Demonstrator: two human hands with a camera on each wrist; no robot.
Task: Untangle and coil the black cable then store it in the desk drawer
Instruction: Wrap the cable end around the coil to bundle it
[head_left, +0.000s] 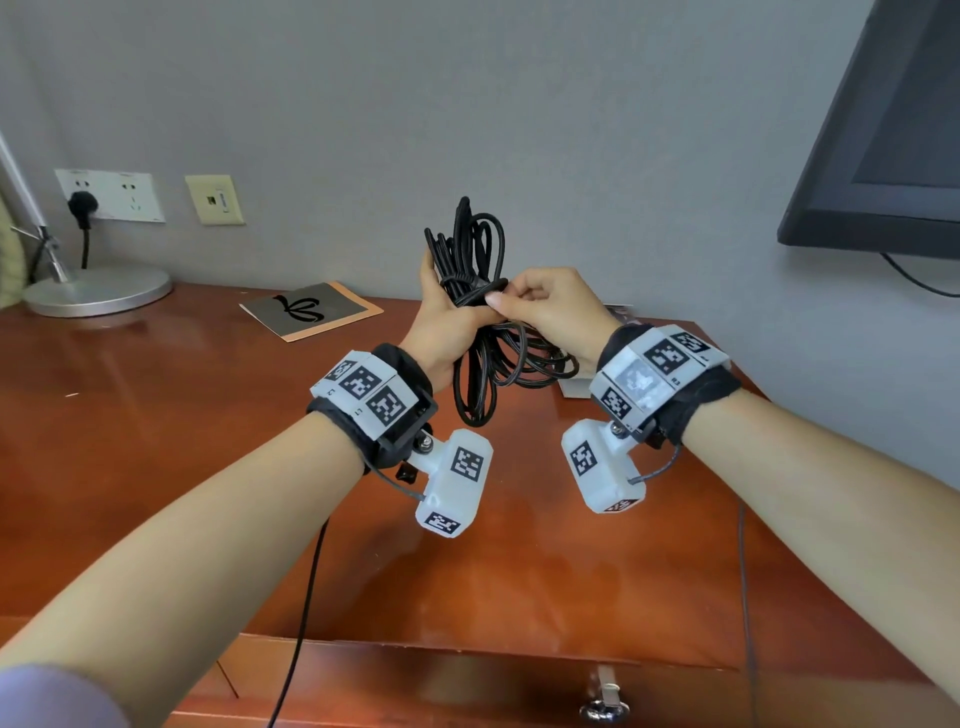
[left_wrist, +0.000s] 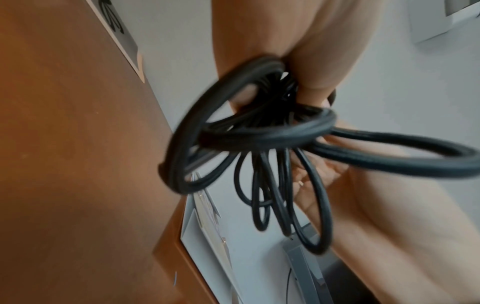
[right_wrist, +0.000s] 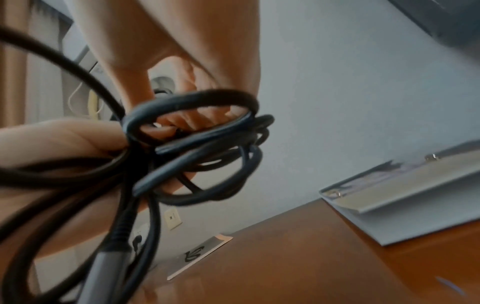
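The black cable (head_left: 470, 249) is gathered into a bundle of loops held upright above the desk. My left hand (head_left: 447, 319) grips the bundle around its middle. Loops stick up above the fist and several more hang below it (head_left: 480, 384). My right hand (head_left: 540, 306) pinches a strand wound across the bundle's waist, just right of the left hand. The left wrist view shows the cable (left_wrist: 259, 135) fanning out of my fist. In the right wrist view the cable (right_wrist: 192, 144) and its grey plug end (right_wrist: 103, 265) hang close to the lens. The closed desk drawer (head_left: 519, 686) with its metal handle (head_left: 605, 699) lies at the front edge.
The wooden desk (head_left: 156, 441) carries a booklet (head_left: 311, 309) at the back, a lamp base (head_left: 98, 291) at far left and a white stand (right_wrist: 405, 197) at right. Wall sockets (head_left: 111, 195) with a plug sit behind. A monitor (head_left: 893, 130) hangs at upper right.
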